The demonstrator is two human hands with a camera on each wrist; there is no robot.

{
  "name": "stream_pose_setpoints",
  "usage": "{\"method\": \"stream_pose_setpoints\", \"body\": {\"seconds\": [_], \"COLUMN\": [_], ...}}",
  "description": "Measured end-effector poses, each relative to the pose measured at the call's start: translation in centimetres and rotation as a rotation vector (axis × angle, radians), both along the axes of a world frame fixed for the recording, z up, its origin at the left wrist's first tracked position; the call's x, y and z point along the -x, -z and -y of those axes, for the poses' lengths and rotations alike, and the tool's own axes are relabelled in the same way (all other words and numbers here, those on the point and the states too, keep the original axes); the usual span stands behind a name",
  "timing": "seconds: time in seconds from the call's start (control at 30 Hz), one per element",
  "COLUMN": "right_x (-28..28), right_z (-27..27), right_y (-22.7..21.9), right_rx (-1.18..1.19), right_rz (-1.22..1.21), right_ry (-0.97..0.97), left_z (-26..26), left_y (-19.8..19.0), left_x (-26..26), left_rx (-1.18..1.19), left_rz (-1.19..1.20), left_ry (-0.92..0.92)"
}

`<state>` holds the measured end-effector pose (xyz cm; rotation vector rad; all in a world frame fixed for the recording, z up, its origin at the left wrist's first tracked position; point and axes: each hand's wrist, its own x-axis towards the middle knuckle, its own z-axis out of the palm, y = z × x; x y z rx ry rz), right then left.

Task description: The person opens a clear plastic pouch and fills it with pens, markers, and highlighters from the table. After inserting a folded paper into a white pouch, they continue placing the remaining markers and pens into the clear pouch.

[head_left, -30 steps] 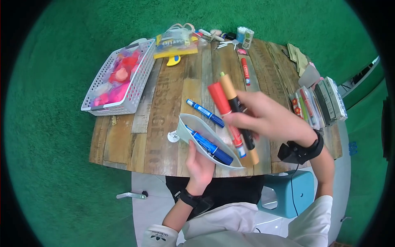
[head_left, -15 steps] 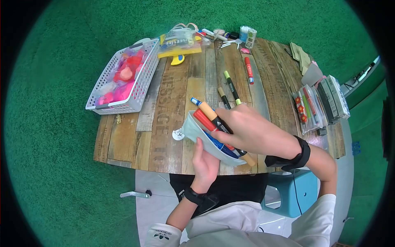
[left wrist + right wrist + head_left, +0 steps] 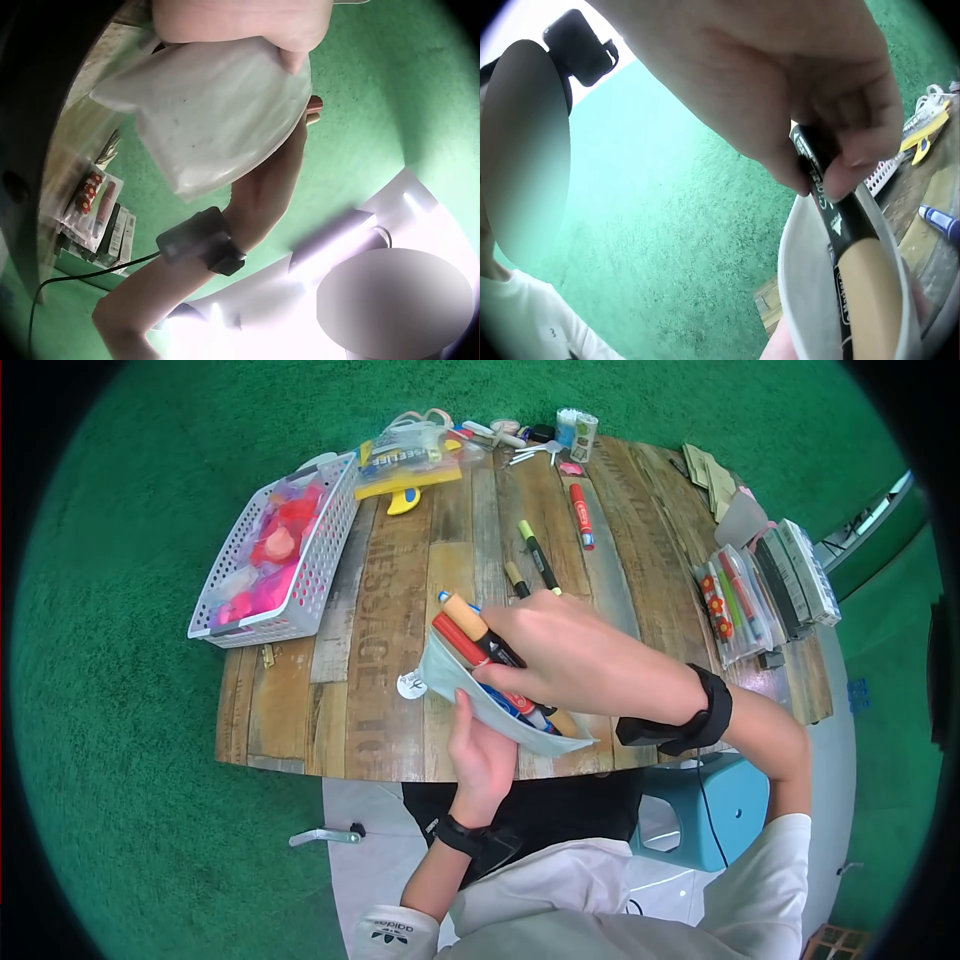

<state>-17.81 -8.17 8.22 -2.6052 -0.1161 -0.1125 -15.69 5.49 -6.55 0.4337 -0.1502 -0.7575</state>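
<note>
The left hand (image 3: 482, 760) holds a pale, open pouch (image 3: 499, 722) from below, its thumb against the near side. Inside the pouch lie a red marker (image 3: 459, 639) and blue ones, partly covered. My right hand (image 3: 570, 656) pinches a black marker with tan ends (image 3: 462, 614) at the pouch's mouth. In the right wrist view, thumb and fingers grip the black barrel (image 3: 840, 214) while its tan end (image 3: 871, 300) lies within the pouch opening. The left wrist view shows the pouch's pale underside (image 3: 217, 112) beneath the left hand (image 3: 244, 22).
On the wooden table (image 3: 390, 650) lie a green-tipped marker (image 3: 539, 557), a short tan-capped marker (image 3: 516, 579), a red marker (image 3: 582, 517) and a blue one partly hidden behind the pouch. A white basket (image 3: 300, 600) stands left, pen packs (image 3: 738, 605) right, a yellow bag (image 3: 408, 465) at the back.
The right hand has brought the tan-and-black marker and the red marker down into the pouch. The red one now lies inside; the tan-and-black one remains pinched. The left hand still supports the pouch.
</note>
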Motion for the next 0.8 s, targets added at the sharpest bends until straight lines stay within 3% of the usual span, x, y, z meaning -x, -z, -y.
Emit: {"method": "stream_pose_setpoints", "body": {"seconds": [0.27,0.37,0.43,0.5,0.6,0.73,0.8], "right_x": [1.1,1.0,0.9,0.9,1.1,1.0,0.6], "right_z": [-0.4,-0.9,-1.0,-0.7,-0.7,-0.6,-0.6], "right_y": [0.7,0.6,0.8,1.7,2.1,3.0,3.5], "right_rx": [0.121,0.095,0.084,0.041,0.157,0.209,0.074], "right_rz": [-0.009,0.007,-0.004,0.096,0.022,0.101,0.158], "right_ry": [-0.013,0.04,0.065,-0.032,-0.047,-0.063,-0.092], "left_z": [0.1,-0.1,0.1,0.0,-0.2,-0.1,0.0], "left_y": [0.1,0.2,-0.2,-0.1,0.6,0.4,0.1], "left_x": [-0.1,-0.2,0.2,0.2,0.3,0.4,0.5], "left_rx": [-0.027,0.096,0.044,0.04,0.006,-0.062,-0.06], "left_rz": [-0.024,0.029,-0.094,-0.086,-0.04,-0.001,-0.018], "left_ry": [-0.033,0.037,-0.055,-0.045,-0.029,-0.029,-0.061]}}
